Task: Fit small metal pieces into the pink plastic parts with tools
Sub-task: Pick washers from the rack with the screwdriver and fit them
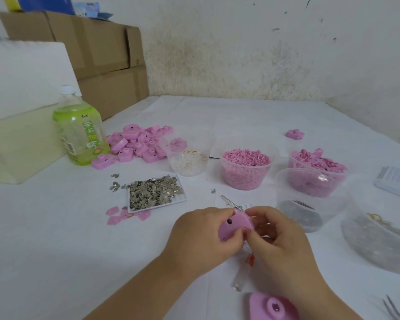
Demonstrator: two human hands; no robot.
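Where left hand, right hand grip — pink part

Bright, diffuse light with no hard shadows; the white counter in front of the green bottle looks washed out; the foot of the wall behind the bottle bows from wide-angle distortion; right of the bottle and nearer, the left hand, the right hand and the pink part they grip look slightly smeared.
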